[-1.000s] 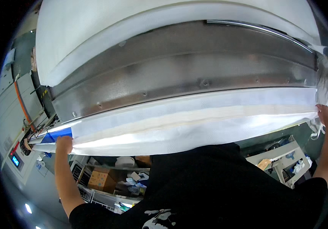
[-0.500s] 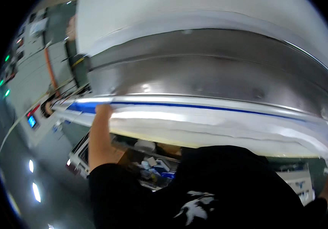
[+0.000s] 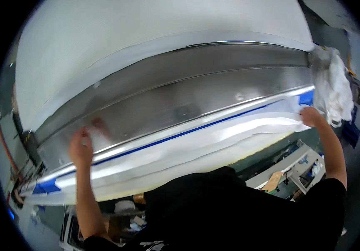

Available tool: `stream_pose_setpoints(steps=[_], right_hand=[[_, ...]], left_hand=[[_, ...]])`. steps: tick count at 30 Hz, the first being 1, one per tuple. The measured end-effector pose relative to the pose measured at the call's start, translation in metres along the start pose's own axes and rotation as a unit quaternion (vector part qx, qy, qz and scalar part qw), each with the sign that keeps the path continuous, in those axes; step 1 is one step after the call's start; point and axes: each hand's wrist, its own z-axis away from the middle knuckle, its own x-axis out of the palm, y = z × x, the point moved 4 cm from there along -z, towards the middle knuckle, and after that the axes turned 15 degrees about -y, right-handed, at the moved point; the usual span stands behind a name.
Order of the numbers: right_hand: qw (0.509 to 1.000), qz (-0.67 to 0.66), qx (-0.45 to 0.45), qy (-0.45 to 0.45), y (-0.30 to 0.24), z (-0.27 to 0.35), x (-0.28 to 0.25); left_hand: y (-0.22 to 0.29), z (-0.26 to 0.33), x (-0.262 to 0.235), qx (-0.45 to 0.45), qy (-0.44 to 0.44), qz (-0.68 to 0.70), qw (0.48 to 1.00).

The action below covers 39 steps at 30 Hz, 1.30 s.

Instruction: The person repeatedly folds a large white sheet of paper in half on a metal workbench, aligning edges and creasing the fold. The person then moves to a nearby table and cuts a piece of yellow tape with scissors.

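Note:
A long white fabric sheet [image 3: 180, 146] lies along the near side of a shiny metal plate [image 3: 146, 108], with a blue strip [image 3: 175, 134] running along it. At the sheet's right end, my right hand [image 3: 311, 117] is closed on its edge, just below a blue patch [image 3: 306, 97]. My left hand [image 3: 80, 147] is lifted over the left part of the plate, slightly blurred, its fingers loosely curved and apart with nothing visible in them. Its reflection shows on the metal. Another blue patch [image 3: 47, 186] sits at the sheet's left end.
Beyond the plate spreads a broad white fabric surface [image 3: 167, 25]. Crumpled white material [image 3: 336, 88] hangs at the right end. Below the sheet stand a white cart [image 3: 288, 171] and cluttered boxes [image 3: 125, 217]. An orange pipe [image 3: 6, 146] rises at far left.
My left hand has come off the sheet's blue left part and moved over the metal plate. My right hand stays at the right end. The view has swung to the right.

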Motion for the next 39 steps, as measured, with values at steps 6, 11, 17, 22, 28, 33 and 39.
stream_pose_setpoints(steps=[6, 11, 17, 22, 28, 33, 39], right_hand=[[0.988, -0.112, -0.103, 0.035, -0.062, 0.037, -0.037], [0.964, -0.229, -0.132, -0.017, -0.108, 0.061, -0.089], [0.923, -0.343, -0.150, 0.085, -0.100, 0.024, -0.089], [0.892, -0.384, -0.127, 0.200, -0.087, 0.008, -0.082], [0.918, -0.285, -0.130, 0.243, -0.146, 0.025, -0.158], [0.855, -0.265, -0.273, 0.353, -0.260, 0.076, -0.287], [0.801, -0.113, -0.413, 0.417, -0.466, 0.159, -0.466]], left_hand=[[0.310, -0.008, 0.061, 0.382, -0.153, 0.322, 0.852], [0.392, -0.009, 0.061, 0.469, -0.241, 0.311, 0.791], [0.295, -0.041, 0.048, 0.318, -0.194, 0.292, 0.881], [0.137, -0.046, 0.018, 0.061, -0.074, 0.336, 0.937], [-0.059, -0.021, 0.003, -0.102, 0.164, 0.187, 0.963], [-0.111, -0.032, -0.017, -0.071, 0.275, -0.010, 0.959], [-0.134, -0.025, -0.001, -0.114, 0.287, -0.012, 0.951]])
